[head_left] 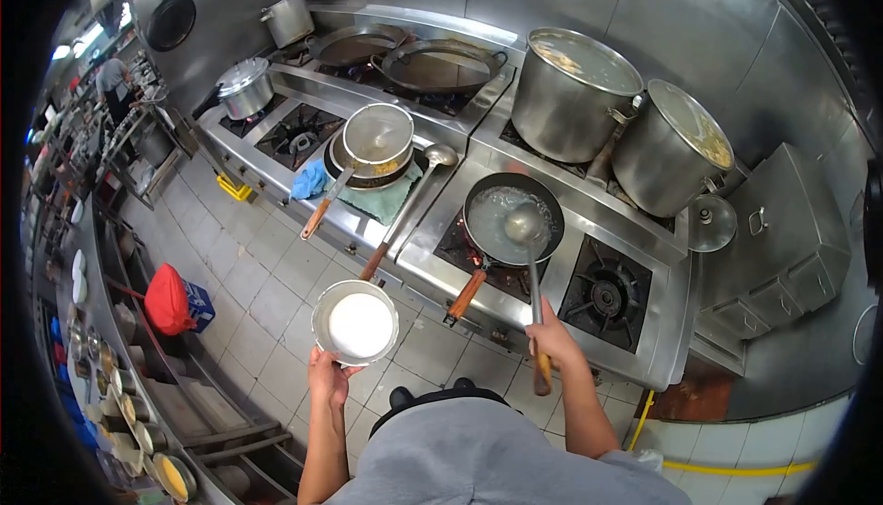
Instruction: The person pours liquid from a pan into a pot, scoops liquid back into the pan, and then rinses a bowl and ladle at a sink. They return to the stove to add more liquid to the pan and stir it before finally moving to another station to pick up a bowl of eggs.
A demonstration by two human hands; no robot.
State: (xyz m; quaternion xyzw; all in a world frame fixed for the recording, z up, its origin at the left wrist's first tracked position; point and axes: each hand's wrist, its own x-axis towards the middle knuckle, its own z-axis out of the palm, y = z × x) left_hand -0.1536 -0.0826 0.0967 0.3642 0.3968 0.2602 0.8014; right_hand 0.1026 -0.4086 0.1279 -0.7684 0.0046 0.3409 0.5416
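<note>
My left hand (330, 378) grips the near rim of a round metal pot (317, 323) with white contents, held over the floor in front of the stove. In my right hand (555, 341) is the wooden handle of a long metal ladle (535, 286). The ladle's bowl is inside a dark frying pan (487, 194) that holds clear, bubbling liquid. That pan sits on a burner, and its wooden handle (467, 294) points toward me.
Two large stockpots (561, 105) stand behind the pan. A bare burner (606, 293) is at its right. Left of it are another ladle (441, 154), a strainer (378, 133) and a blue cloth (309, 179). A person (114, 82) stands at far left.
</note>
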